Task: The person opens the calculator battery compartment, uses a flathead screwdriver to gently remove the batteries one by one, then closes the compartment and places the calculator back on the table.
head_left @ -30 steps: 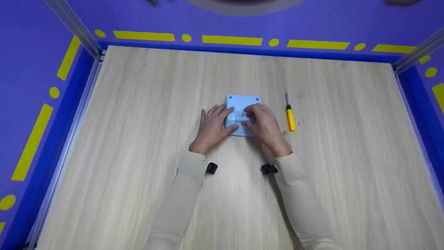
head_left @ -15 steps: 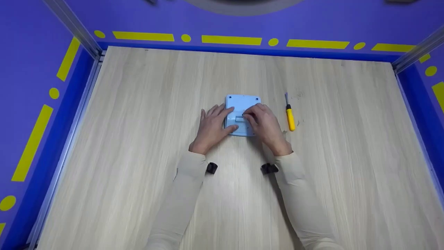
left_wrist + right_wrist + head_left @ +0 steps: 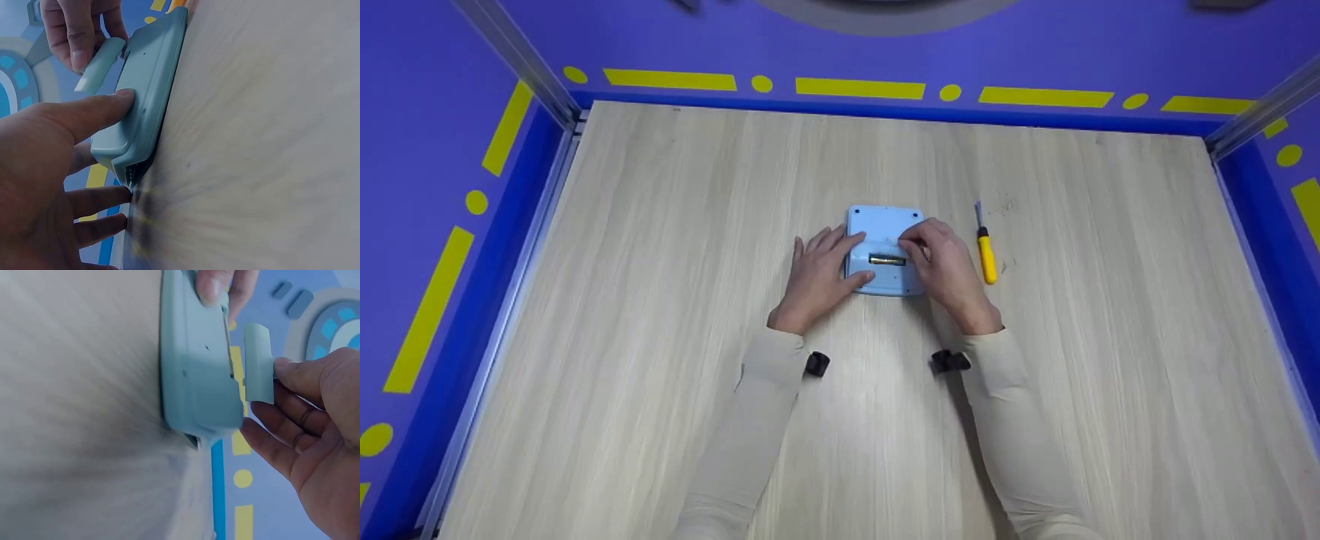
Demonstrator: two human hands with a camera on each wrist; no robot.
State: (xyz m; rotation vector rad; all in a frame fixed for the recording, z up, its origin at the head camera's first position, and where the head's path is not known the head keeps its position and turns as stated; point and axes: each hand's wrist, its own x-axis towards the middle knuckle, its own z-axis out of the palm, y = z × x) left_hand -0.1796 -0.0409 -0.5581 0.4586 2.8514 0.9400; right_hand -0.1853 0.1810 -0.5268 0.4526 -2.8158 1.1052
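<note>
A light-blue calculator-like device (image 3: 883, 225) lies back side up on the wooden table. In its back, a battery (image 3: 886, 259) shows inside an uncovered slot. My left hand (image 3: 819, 277) rests on the device's left side, with thumb and index finger pressing its back. Above the device's right part, my right hand (image 3: 949, 270) pinches the small curved battery cover (image 3: 259, 363) between thumb and fingers. Both wrist views show this cover lifted apart from the device. The device's front faces the table and is hidden.
To the right of the hands lies a screwdriver (image 3: 987, 251) with a yellow handle, its tip pointing away. Small dark marks (image 3: 1006, 204) lie near it on the table (image 3: 697, 225). Blue panels (image 3: 870, 56) with yellow marks border the table.
My right hand has pulled the battery cover off the device and moved slightly right, exposing the battery in its slot. The left hand and the screwdriver have stayed in place.
</note>
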